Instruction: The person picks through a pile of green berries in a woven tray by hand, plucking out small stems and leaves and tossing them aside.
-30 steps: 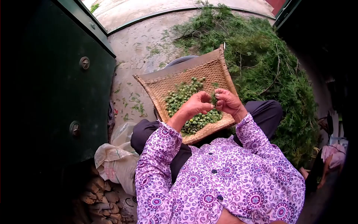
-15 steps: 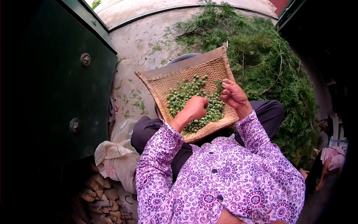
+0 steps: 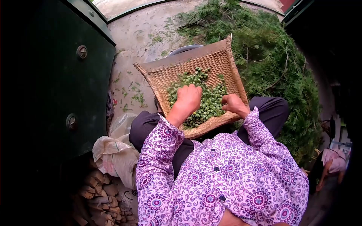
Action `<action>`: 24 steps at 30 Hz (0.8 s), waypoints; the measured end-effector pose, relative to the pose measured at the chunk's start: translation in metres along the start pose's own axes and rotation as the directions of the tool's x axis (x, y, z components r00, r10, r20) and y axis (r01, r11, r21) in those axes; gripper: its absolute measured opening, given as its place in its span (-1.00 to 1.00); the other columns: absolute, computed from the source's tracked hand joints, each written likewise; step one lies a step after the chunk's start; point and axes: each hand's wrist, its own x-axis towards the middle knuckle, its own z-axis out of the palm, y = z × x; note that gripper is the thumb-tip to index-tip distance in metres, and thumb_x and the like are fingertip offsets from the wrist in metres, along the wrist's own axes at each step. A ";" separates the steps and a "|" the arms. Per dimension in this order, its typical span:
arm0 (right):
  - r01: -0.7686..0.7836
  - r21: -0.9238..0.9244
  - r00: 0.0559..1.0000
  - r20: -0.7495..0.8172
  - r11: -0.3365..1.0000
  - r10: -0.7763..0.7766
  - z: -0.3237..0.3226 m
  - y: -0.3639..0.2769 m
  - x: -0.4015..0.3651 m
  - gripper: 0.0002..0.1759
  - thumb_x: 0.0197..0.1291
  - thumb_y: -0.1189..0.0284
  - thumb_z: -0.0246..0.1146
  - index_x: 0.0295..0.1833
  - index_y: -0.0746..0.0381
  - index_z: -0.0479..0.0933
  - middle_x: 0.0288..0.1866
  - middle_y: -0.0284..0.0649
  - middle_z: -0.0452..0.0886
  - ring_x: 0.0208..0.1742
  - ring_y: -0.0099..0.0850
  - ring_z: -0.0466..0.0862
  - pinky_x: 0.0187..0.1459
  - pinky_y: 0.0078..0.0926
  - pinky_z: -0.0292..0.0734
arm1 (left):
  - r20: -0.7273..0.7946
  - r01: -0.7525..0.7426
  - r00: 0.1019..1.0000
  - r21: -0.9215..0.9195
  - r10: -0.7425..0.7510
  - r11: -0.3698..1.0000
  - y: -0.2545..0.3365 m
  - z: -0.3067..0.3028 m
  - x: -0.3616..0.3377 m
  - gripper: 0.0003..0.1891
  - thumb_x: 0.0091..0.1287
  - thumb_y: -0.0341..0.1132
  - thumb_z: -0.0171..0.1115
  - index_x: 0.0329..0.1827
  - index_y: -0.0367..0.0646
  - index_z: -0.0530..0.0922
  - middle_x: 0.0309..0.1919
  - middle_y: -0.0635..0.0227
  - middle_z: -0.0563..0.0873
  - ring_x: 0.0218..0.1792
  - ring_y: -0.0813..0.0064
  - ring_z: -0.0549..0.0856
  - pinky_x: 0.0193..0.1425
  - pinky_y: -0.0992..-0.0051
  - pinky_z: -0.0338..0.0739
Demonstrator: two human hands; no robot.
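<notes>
Head view: pods (image 3: 211,101) heaped on tray (image 3: 222,60).
Left hand (image 3: 188,98): fisted on pods.
Right hand (image 3: 233,103): clenched (contents hidden).
Remaining: branches (image 3: 271,64).

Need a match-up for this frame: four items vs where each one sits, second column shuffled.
1 left hand
2 right hand
3 leafy branches
4 pale sack

A heaped on the ground right of the woven tray
B on the green pods, mid-tray
C crumpled beside the dark green door
D at the tray's right rim

Pairs: 1-B, 2-D, 3-A, 4-C
</notes>
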 end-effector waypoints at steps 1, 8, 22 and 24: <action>0.002 -0.086 0.998 0.064 0.996 0.004 0.013 -0.005 0.002 -0.75 -0.25 0.46 0.28 -0.33 0.26 0.58 -0.39 -0.02 0.61 -0.30 -0.10 0.61 -0.22 -0.26 0.51 | -0.022 0.012 1.000 -0.005 -0.012 1.000 -0.001 -0.003 -0.001 -0.79 0.03 -0.32 0.21 -0.29 -0.21 0.52 -0.33 0.14 0.59 -0.26 0.14 0.63 -0.23 0.20 0.53; 0.012 -0.179 0.996 0.093 0.984 0.004 0.046 0.002 0.008 -0.81 -0.26 0.58 0.13 -0.40 0.25 0.55 -0.41 0.05 0.57 -0.28 0.01 0.58 -0.22 -0.14 0.48 | 0.012 0.041 0.999 -0.008 -0.041 0.999 -0.003 -0.007 0.001 -0.81 0.04 -0.33 0.19 -0.30 -0.21 0.52 -0.37 0.13 0.60 -0.30 0.15 0.63 -0.24 0.20 0.52; 0.014 -0.238 0.991 0.133 0.971 0.019 0.035 -0.018 0.044 -0.75 -0.16 0.43 0.30 -0.33 0.32 0.49 -0.41 0.04 0.58 -0.28 -0.04 0.60 -0.22 -0.18 0.50 | -0.021 0.046 0.999 -0.038 -0.047 0.998 -0.008 -0.005 -0.004 -0.82 0.03 -0.34 0.18 -0.32 -0.21 0.54 -0.39 0.11 0.61 -0.31 0.14 0.65 -0.24 0.20 0.53; -0.036 -0.172 0.991 0.123 0.984 0.058 0.038 -0.026 0.047 -0.62 -0.18 0.37 0.39 -0.22 0.28 0.48 -0.34 0.02 0.59 -0.23 -0.04 0.60 -0.17 -0.18 0.50 | -0.033 0.057 0.998 -0.040 -0.058 0.998 -0.010 -0.005 -0.005 -0.78 0.04 -0.28 0.22 -0.30 -0.20 0.54 -0.37 0.13 0.62 -0.29 0.15 0.65 -0.21 0.22 0.52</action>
